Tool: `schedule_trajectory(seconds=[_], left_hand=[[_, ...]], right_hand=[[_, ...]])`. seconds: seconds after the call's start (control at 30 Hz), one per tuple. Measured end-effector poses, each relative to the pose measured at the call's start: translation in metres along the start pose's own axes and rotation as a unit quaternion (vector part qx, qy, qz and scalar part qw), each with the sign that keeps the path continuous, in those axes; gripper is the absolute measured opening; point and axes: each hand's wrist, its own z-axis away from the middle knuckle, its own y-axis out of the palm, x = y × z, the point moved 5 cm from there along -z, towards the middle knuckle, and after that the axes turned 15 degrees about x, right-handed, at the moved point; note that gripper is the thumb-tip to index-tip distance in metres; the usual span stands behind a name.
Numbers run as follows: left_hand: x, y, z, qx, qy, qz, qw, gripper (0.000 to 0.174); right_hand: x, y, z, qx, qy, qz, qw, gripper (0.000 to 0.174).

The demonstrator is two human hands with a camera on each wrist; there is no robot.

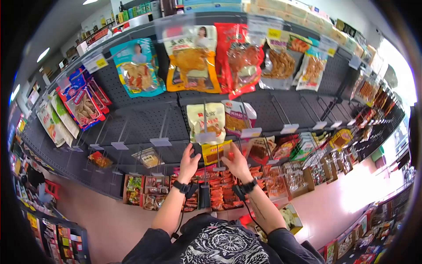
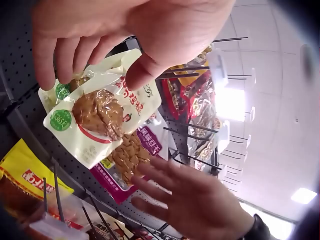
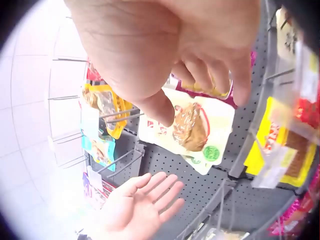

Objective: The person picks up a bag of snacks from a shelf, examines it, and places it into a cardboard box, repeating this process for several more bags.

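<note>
A cream snack bag with a brown meat picture hangs on a hook in the middle row; a second cream bag shows behind it in the wrist views. My left hand is just below it on the left, fingers spread and holding nothing. Opposite, on the right, my right hand is raised with loosely bent fingers and nothing in them. Between the two hands, a yellow bag hangs lower down. Beside the cream bag is a purple-and-white bag, close to the right hand's fingertips in the left wrist view.
Metal hooks with clear tag holders stick out from the dark pegboard. Larger bags, including a red one and a teal one, hang above. Boxes of small packets line the bottom shelf.
</note>
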Motion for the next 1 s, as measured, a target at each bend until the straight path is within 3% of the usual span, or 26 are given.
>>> schedule_trajectory(seconds=[0.03,0.13,0.23,0.3,0.37,0.4,0.43,0.5,0.57,0.63,0.7,0.77,0.83,0.9,1.0], left_hand=[[0.001,-0.005,-0.018,0.0,0.022,-0.024,0.999,0.062],[0.006,-0.012,-0.057,0.012,0.067,-0.123,0.99,0.07],[-0.006,-0.012,-0.064,0.059,0.028,-0.118,0.991,0.072],[-0.013,-0.012,-0.057,0.052,0.086,-0.134,0.986,0.073],[-0.018,-0.014,-0.042,0.069,0.083,-0.1,0.989,0.071],[-0.008,-0.018,-0.034,0.078,0.104,-0.057,0.99,0.07],[-0.002,-0.018,-0.029,0.086,0.126,-0.013,0.988,0.069],[-0.029,-0.017,0.004,0.138,0.088,0.096,0.982,0.069],[-0.05,-0.017,0.034,0.168,0.064,0.123,0.976,0.07],[-0.055,-0.016,0.053,0.178,0.079,0.096,0.976,0.071],[-0.063,-0.014,0.066,0.192,0.052,0.152,0.968,0.07],[-0.069,-0.013,0.077,0.197,0.037,0.142,0.969,0.068],[-0.077,-0.014,0.085,0.199,0.077,0.053,0.976,0.066],[-0.081,-0.011,0.095,0.2,0.043,0.095,0.974,0.064],[-0.093,-0.005,0.112,0.163,0.06,0.081,0.981,0.066]], right_hand=[[0.004,0.005,-0.025,-0.007,0.011,-0.039,0.999,0.074],[0.021,0.008,-0.073,-0.109,-0.03,0.021,0.993,0.07],[0.017,0.018,-0.083,-0.082,0.003,-0.019,0.996,0.068],[0.01,0.026,-0.071,-0.116,-0.005,-0.008,0.993,0.063],[-0.008,0.032,-0.063,-0.159,-0.03,-0.038,0.986,0.061],[0.004,0.03,-0.05,-0.163,-0.021,-0.11,0.98,0.05],[0.017,0.026,-0.039,-0.168,-0.014,-0.107,0.98,0.05],[0.033,0.023,-0.015,-0.18,0.023,-0.109,0.977,0.035],[0.037,0.024,0.002,-0.182,0.032,-0.16,0.97,0.03],[0.039,0.029,0.021,-0.163,0.007,-0.26,0.952,0.036],[0.046,0.026,0.033,-0.156,0.017,-0.272,0.95,0.04],[0.052,0.021,0.041,-0.166,-0.035,-0.267,0.949,0.036],[0.052,0.016,0.048,-0.145,-0.023,-0.227,0.963,0.036],[0.055,0.016,0.056,-0.128,-0.024,-0.269,0.954,0.037],[0.057,0.015,0.065,-0.102,-0.018,-0.278,0.955,0.036]])
